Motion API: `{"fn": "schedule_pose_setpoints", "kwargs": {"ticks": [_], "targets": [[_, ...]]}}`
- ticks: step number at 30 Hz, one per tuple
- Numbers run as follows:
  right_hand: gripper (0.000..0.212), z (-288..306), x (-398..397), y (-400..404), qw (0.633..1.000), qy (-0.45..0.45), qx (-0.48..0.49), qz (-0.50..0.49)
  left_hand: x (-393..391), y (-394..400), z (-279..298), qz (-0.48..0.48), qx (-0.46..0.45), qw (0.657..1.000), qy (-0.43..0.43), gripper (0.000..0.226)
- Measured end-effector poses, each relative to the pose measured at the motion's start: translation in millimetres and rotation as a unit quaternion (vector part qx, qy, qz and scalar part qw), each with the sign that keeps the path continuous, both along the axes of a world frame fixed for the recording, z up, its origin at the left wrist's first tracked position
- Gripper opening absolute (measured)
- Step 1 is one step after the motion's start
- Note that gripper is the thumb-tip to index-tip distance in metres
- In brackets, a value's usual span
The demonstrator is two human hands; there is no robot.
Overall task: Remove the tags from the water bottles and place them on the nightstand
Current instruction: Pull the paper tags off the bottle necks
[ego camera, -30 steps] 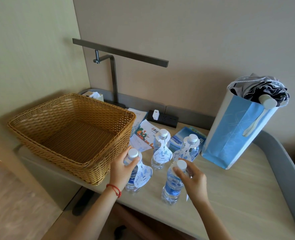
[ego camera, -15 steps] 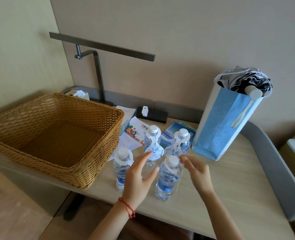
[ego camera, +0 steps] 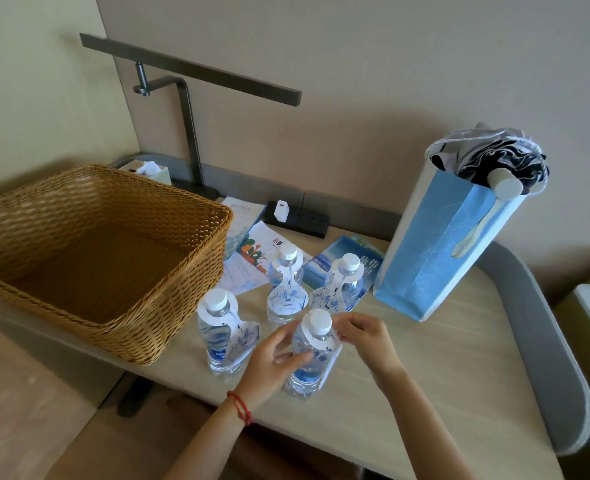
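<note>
Head view, looking down on a pale wood-grain surface (ego camera: 425,375) with a grey raised rim. Four clear water bottles with white caps stand upright in a loose cluster near the middle. Each carries a white paper tag with blue print, looped round the neck under the cap and hanging down the side.

The near bottle (ego camera: 309,358) stands between the hands. Its tag (ego camera: 324,344) is still on the neck. The left hand (ego camera: 273,358) wraps its fingers round the bottle's body. The right hand (ego camera: 363,336) pinches the edge of the tag collar just right of the cap.

The left bottle (ego camera: 219,336) stands just beside the basket, its tag (ego camera: 240,336) draped to the right. The two far bottles, one at centre (ego camera: 285,289) and one to its right (ego camera: 344,285), stand close together; their tags face the camera and show blue characters.

A large wicker basket (ego camera: 169,306) fills the left part of the surface; only its woven floor shows inside. A tall light-blue paper bag (ego camera: 435,258) stands at the far right and holds a folded dark umbrella (ego camera: 487,164), whose white handle end juts over the bag's rim.

Printed leaflets (ego camera: 252,251) and a blue booklet (ego camera: 342,252) lie flat behind the far bottles. A black power strip (ego camera: 307,221) with a white plug sits against the wall. A dark lamp (ego camera: 189,133) with a long horizontal bar rises at the far left, beside a tissue box (ego camera: 155,169).
</note>
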State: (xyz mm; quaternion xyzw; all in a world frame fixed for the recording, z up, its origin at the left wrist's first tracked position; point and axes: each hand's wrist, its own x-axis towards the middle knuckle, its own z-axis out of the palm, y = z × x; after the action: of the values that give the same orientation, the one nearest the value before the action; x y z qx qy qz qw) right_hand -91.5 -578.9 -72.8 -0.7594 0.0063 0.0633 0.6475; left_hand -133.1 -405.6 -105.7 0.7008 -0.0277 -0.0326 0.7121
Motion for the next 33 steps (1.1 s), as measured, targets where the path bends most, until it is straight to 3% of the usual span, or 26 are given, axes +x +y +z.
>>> {"fn": "schedule_pose_setpoints", "kwargs": {"ticks": [10,17,26,33], "targets": [[0.016,2,13,-2,0.993,0.050,0.091,0.054,-2,-2,-3,0.004,0.000,1.000,0.002,0.048],[0.013,20,14,-2,0.987,0.035,0.138,0.077,-3,-5,-2,0.010,-0.005,1.000,0.001,0.052],[0.020,6,6,-38,0.987,0.042,0.148,0.040,-13,-14,-1,0.038,-0.004,0.999,-0.014,0.047],[0.020,-41,-10,-70,0.991,0.105,0.080,-0.018,-15,-19,-3,0.061,-0.005,0.998,-0.018,0.049]]}}
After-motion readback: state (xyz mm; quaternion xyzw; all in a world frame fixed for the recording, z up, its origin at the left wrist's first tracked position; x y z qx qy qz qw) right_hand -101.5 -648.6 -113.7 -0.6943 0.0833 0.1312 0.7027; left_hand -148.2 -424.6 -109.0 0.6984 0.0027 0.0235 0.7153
